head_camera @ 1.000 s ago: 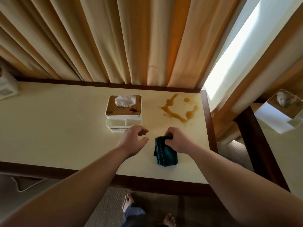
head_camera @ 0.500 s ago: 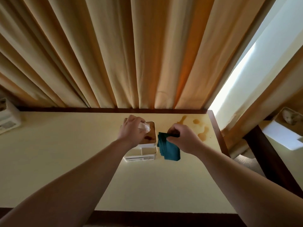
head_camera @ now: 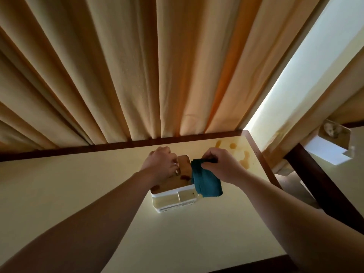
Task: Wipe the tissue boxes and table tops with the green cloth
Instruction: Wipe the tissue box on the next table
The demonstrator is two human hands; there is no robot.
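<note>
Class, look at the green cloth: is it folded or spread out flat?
Folded. The green cloth hangs as a thick, layered bundle pinched in the right hand, beside the tissue box.

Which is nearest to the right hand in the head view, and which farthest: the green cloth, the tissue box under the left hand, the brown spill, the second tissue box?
1. Green cloth: pinched in the right hand.
2. Tissue box: just left of that hand, beneath the cloth.
3. Brown spill: on the tabletop, to its right.
4. Second tissue box: on the neighbouring table, far right.
</note>
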